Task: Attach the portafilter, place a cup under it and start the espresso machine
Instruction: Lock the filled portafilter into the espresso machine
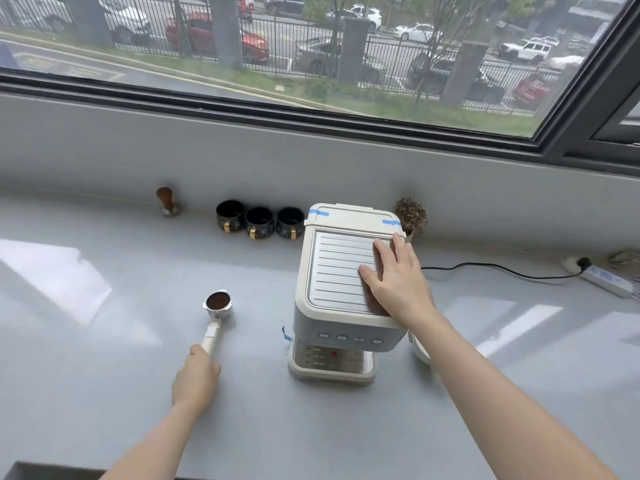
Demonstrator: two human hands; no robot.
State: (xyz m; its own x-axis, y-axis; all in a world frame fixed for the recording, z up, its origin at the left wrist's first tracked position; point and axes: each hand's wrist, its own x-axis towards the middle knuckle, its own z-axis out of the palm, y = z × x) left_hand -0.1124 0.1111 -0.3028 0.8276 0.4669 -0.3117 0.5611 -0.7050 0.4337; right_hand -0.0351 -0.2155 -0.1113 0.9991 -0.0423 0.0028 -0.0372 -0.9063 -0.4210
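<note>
A cream espresso machine stands on the pale counter, its ribbed metal top facing me and its drip tray at the front. My right hand lies flat on the right side of that top, fingers spread. Left of the machine, the portafilter, its basket full of ground coffee, rests on the counter. My left hand is closed around the end of its white handle. Three black cups with gold handles stand in a row by the wall behind.
A wooden-handled tamper stands by the wall at the left. A dried plant sits behind the machine. A black cable runs right to a power strip. A white round object peeks out beside the machine's right base.
</note>
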